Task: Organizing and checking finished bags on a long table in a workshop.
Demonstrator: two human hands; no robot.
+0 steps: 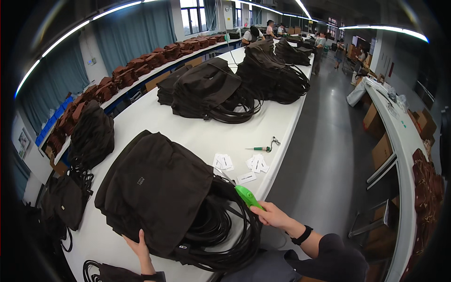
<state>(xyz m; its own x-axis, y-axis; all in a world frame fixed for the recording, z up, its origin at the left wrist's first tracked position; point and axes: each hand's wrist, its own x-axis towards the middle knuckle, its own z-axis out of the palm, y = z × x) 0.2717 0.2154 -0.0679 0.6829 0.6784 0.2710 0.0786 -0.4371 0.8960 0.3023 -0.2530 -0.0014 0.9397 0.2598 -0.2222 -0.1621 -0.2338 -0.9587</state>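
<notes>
A stack of black bags (155, 183) with flaps lies on the white table in front of me, its long black straps (244, 230) looped in a heap at the right. My left hand (138, 243) rests against the near edge of the stack, thumb and fingers spread. In my right hand (270, 214) is a bright green-handled tool (247, 196) with a thin metal tip. That tip points up and left, over the straps beside the white labels. I cannot make out whether it touches anything.
Small white labels (257, 163) and a green-handled awl (260, 148) lie near the table's right edge. More black bags (206, 89) are piled farther along the white table (141, 115). Brown folded pieces (124, 75) line a left bench. Several people work at the back.
</notes>
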